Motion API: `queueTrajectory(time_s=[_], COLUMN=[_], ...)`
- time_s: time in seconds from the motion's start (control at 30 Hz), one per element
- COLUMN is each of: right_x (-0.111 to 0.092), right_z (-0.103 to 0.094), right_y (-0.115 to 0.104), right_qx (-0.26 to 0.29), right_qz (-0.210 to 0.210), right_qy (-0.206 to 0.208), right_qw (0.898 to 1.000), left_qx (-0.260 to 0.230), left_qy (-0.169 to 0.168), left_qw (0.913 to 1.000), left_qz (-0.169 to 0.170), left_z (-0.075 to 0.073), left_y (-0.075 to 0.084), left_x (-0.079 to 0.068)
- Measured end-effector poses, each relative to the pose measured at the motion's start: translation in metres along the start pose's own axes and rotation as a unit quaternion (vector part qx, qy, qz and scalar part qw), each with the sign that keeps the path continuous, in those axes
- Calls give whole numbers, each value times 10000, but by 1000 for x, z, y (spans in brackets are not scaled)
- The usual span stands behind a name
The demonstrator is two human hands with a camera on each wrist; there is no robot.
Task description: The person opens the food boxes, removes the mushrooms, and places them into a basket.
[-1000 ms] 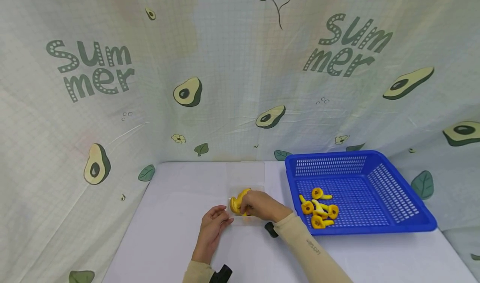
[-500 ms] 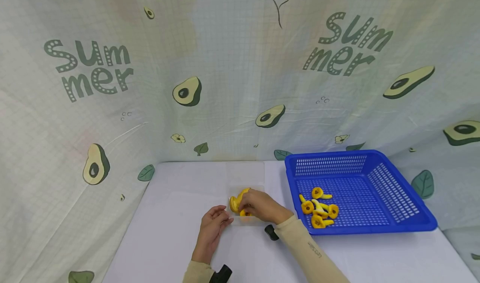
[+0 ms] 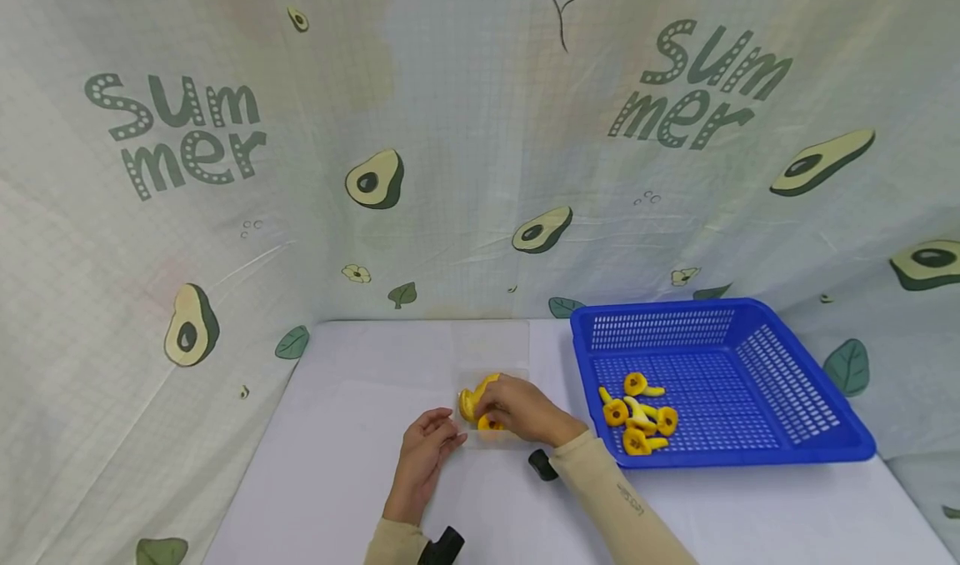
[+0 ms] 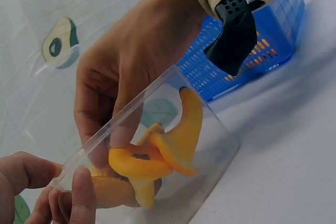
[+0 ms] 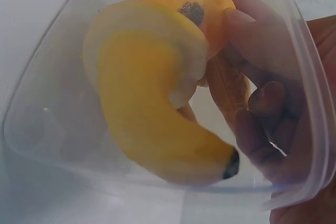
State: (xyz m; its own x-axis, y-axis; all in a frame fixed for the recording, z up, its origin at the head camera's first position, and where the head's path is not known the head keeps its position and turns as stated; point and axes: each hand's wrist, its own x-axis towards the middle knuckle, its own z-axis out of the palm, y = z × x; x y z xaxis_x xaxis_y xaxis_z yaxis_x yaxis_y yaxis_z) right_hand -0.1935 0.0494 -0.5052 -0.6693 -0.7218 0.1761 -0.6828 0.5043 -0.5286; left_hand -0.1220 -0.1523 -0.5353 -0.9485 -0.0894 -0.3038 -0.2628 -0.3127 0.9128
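Note:
Several yellow mushrooms, seemingly toy ones, lie in a clear plastic box (image 4: 220,145). My right hand (image 3: 517,407) reaches over the rim into the box. Its thumb and fingers pinch a mushroom (image 4: 139,163) by the cap, as the left wrist view shows. Beside it, another mushroom (image 5: 142,93) with a curved, dark-tipped stem leans near the wall. My left hand (image 3: 423,461) holds the box by its near left corner, its fingertips (image 4: 84,190) against the wall. Part of the contents is hidden behind my right hand in the head view.
A blue perforated basket (image 3: 813,382) stands on the right of the white table (image 3: 352,398); several yellow mushrooms (image 3: 637,442) lie in its left part. A clear flat lid or sheet (image 3: 491,344) lies behind the box. A printed cloth (image 3: 450,132) hangs at the back.
My right hand has shifted slightly left within the box, and more of a mushroom cap shows below its fingers. My left hand stays at the corner.

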Motion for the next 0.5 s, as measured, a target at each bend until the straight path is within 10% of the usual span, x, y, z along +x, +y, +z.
queueTrajectory(time_s=[0.5], right_x=[3], right_z=[-2], right_y=[-2], right_qx=[556], right_qz=[433], right_qy=[-117], right_qw=[9974], left_qx=[6], left_qy=[-20], left_qw=[10000], left_qz=[14], left_z=[1], left_y=[1], left_x=[-1])
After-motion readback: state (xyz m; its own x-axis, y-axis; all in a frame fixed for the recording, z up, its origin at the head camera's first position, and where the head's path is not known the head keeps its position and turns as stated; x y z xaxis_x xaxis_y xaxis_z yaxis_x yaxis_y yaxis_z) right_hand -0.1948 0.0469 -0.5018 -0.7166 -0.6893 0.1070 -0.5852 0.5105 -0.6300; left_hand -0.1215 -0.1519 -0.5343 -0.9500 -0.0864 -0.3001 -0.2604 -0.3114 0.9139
